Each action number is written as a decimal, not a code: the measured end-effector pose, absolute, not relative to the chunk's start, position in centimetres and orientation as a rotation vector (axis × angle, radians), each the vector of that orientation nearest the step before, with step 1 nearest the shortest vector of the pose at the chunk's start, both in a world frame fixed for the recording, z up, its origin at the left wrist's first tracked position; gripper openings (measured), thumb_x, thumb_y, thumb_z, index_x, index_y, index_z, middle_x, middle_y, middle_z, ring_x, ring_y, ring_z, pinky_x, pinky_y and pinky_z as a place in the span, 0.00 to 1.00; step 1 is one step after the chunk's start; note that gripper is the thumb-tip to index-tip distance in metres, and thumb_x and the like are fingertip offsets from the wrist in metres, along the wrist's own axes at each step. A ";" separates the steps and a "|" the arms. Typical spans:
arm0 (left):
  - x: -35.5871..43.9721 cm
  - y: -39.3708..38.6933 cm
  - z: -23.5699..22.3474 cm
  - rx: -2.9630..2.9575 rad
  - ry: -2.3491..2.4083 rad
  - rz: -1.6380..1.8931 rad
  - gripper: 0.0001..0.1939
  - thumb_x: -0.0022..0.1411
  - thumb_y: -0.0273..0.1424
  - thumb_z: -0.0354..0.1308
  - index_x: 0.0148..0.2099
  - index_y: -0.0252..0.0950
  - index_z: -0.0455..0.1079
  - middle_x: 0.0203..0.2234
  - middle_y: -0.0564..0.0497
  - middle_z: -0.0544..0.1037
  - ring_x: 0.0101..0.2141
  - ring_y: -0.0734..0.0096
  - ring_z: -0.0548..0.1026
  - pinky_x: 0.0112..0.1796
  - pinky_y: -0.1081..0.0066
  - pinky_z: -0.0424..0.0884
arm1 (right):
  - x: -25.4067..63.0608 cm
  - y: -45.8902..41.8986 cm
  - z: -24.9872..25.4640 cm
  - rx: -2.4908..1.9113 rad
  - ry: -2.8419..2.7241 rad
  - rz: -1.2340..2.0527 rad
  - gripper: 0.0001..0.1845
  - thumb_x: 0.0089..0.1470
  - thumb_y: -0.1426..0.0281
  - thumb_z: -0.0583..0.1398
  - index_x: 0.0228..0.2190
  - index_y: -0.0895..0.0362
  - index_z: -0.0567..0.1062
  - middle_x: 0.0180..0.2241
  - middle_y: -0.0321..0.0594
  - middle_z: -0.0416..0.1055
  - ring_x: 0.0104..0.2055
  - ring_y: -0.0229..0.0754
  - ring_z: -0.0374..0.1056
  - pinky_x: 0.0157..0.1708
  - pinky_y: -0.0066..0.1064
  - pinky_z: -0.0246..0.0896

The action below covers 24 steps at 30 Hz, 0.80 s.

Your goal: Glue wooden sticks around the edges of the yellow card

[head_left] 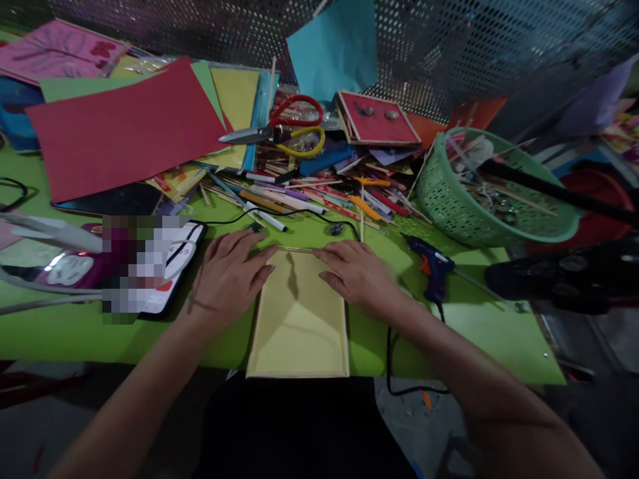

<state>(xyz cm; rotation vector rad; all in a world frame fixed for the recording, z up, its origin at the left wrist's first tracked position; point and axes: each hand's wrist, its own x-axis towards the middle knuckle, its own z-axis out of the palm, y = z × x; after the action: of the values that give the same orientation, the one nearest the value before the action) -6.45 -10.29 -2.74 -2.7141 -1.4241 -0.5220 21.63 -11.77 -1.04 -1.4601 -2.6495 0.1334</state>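
A yellow card panel (pixel 304 332) edged with thin wooden sticks lies at the table's front edge. Along its far edge runs a thin wooden stick (pixel 295 249). My left hand (pixel 232 273) grips the left end of this stick, its fingers bent over the panel's far left corner. At the opposite corner, my right hand (pixel 354 269) holds the stick's other end between fingers and thumb. Both stick ends are hidden under my fingertips. To the right of my right hand, a blue glue gun (pixel 435 269) lies on its side with its cord trailing over the table edge.
A phone (pixel 172 273) and a purple device (pixel 84 256) lie at left on the green table (pixel 219 346). Behind are red card (pixel 130 133), scissors (pixel 254 135), scattered pens and sticks, and a red framed panel (pixel 377 120). A green basket (pixel 449 206) stands at right beside a black arm (pixel 559 189).
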 end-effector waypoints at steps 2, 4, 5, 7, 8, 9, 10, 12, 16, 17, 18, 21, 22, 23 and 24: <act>-6.5 -10.3 -2.7 -2.728 -1.439 -0.513 0.17 0.76 0.35 0.52 0.60 0.42 0.75 0.60 0.44 0.77 0.63 0.48 0.71 0.61 0.46 0.69 | 21.4 -11.8 -1.1 -1.469 -2.669 0.131 0.22 0.72 0.63 0.56 0.61 0.56 0.75 0.56 0.52 0.76 0.57 0.56 0.69 0.55 0.49 0.65; -6.5 -10.3 -2.7 -2.751 -1.461 -0.475 0.17 0.76 0.36 0.52 0.61 0.43 0.75 0.61 0.45 0.77 0.63 0.49 0.70 0.61 0.46 0.68 | 21.3 -11.7 -1.3 -1.476 -2.686 0.138 0.22 0.72 0.63 0.56 0.61 0.57 0.75 0.56 0.53 0.76 0.57 0.56 0.69 0.56 0.49 0.64; -6.5 -10.3 -2.7 -2.760 -1.469 -0.460 0.17 0.76 0.36 0.51 0.61 0.43 0.74 0.62 0.45 0.76 0.64 0.49 0.69 0.61 0.46 0.68 | 21.3 -11.7 -1.3 -1.475 -2.690 0.149 0.23 0.72 0.63 0.56 0.61 0.57 0.75 0.56 0.53 0.76 0.57 0.56 0.69 0.56 0.49 0.64; -6.5 -10.2 -2.7 -2.759 -1.481 -0.481 0.18 0.76 0.36 0.51 0.61 0.43 0.75 0.61 0.44 0.77 0.64 0.49 0.70 0.61 0.46 0.68 | 21.5 -11.6 -1.3 -1.468 -2.674 0.173 0.23 0.71 0.63 0.57 0.61 0.58 0.75 0.56 0.53 0.76 0.58 0.57 0.69 0.57 0.50 0.64; -6.5 -10.2 -2.8 -2.748 -1.489 -0.509 0.18 0.76 0.36 0.51 0.61 0.43 0.75 0.61 0.44 0.77 0.63 0.48 0.70 0.61 0.46 0.67 | 21.7 -11.5 -1.1 -1.461 -2.653 0.178 0.23 0.71 0.64 0.57 0.62 0.59 0.75 0.56 0.54 0.76 0.58 0.57 0.69 0.57 0.51 0.64; -6.5 -10.1 -2.9 -2.741 -1.498 -0.529 0.18 0.76 0.36 0.51 0.61 0.43 0.75 0.61 0.43 0.77 0.63 0.48 0.71 0.61 0.47 0.67 | 22.0 -11.4 -0.8 -1.455 -2.623 0.178 0.24 0.71 0.64 0.57 0.62 0.59 0.74 0.57 0.55 0.75 0.59 0.58 0.68 0.57 0.51 0.64; -6.6 -10.0 -3.0 -2.738 -1.506 -0.543 0.19 0.76 0.36 0.51 0.62 0.42 0.74 0.61 0.43 0.77 0.63 0.48 0.71 0.61 0.47 0.67 | 22.4 -11.4 -0.3 -1.451 -2.583 0.170 0.24 0.71 0.65 0.57 0.63 0.59 0.73 0.57 0.56 0.75 0.59 0.58 0.68 0.58 0.52 0.64; -6.7 -9.9 -3.1 -2.733 -1.527 -0.554 0.20 0.75 0.36 0.51 0.63 0.41 0.74 0.61 0.41 0.77 0.62 0.47 0.71 0.61 0.47 0.67 | 23.2 -11.3 0.9 -1.445 -2.484 0.131 0.25 0.71 0.65 0.56 0.65 0.59 0.71 0.59 0.56 0.73 0.61 0.59 0.68 0.59 0.52 0.64; -6.9 -9.6 -3.3 -2.725 -1.564 -0.550 0.21 0.75 0.37 0.50 0.63 0.39 0.73 0.60 0.41 0.78 0.62 0.46 0.71 0.61 0.47 0.67 | 24.9 -11.9 3.5 -1.414 -2.378 0.060 0.21 0.71 0.66 0.56 0.61 0.56 0.73 0.57 0.53 0.75 0.60 0.57 0.69 0.59 0.52 0.63; -6.9 -9.5 -3.4 -2.722 -1.565 -0.542 0.21 0.75 0.37 0.49 0.63 0.39 0.74 0.60 0.41 0.78 0.61 0.46 0.72 0.60 0.47 0.67 | 25.2 -12.1 3.9 -1.410 -2.383 0.060 0.20 0.70 0.67 0.56 0.60 0.55 0.74 0.56 0.53 0.75 0.60 0.57 0.69 0.59 0.51 0.63; -7.0 -9.5 -3.4 -2.725 -1.559 -0.523 0.21 0.75 0.38 0.49 0.62 0.38 0.74 0.60 0.41 0.78 0.61 0.46 0.71 0.60 0.48 0.67 | 25.5 -12.4 4.2 -1.410 -2.397 0.066 0.19 0.70 0.67 0.57 0.59 0.55 0.74 0.56 0.52 0.76 0.60 0.56 0.70 0.59 0.51 0.63; -7.0 -9.3 -3.4 -2.729 -1.536 -0.485 0.21 0.75 0.39 0.49 0.61 0.37 0.74 0.59 0.40 0.78 0.61 0.46 0.71 0.60 0.49 0.67 | 26.0 -13.7 4.6 -1.428 -2.460 0.102 0.17 0.70 0.67 0.58 0.56 0.56 0.75 0.54 0.52 0.77 0.57 0.56 0.71 0.56 0.49 0.65; -7.0 -9.3 -3.4 -2.731 -1.533 -0.486 0.21 0.75 0.39 0.49 0.61 0.37 0.74 0.59 0.40 0.78 0.61 0.46 0.72 0.60 0.49 0.67 | 26.1 -14.2 4.6 -1.433 -2.490 0.124 0.16 0.70 0.67 0.58 0.55 0.57 0.76 0.53 0.52 0.78 0.56 0.56 0.72 0.55 0.49 0.65; -7.0 -9.2 -3.5 -2.733 -1.535 -0.495 0.21 0.75 0.40 0.49 0.61 0.37 0.74 0.58 0.40 0.78 0.61 0.47 0.72 0.59 0.49 0.67 | 26.2 -14.8 4.6 -1.435 -2.523 0.154 0.15 0.70 0.67 0.58 0.54 0.58 0.76 0.52 0.52 0.78 0.55 0.56 0.72 0.54 0.48 0.66; -7.0 -9.2 -3.5 -2.733 -1.539 -0.509 0.21 0.75 0.40 0.49 0.61 0.38 0.74 0.58 0.40 0.79 0.60 0.47 0.72 0.59 0.50 0.67 | 26.2 -15.4 4.6 -1.429 -2.554 0.190 0.14 0.70 0.66 0.58 0.53 0.58 0.76 0.51 0.52 0.78 0.53 0.56 0.73 0.53 0.48 0.66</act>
<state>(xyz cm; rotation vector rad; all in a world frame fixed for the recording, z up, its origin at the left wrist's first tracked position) -7.00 -9.22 -3.53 -2.7333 -1.5389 -0.5085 26.18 -15.40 4.65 -1.4293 -2.5537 0.1905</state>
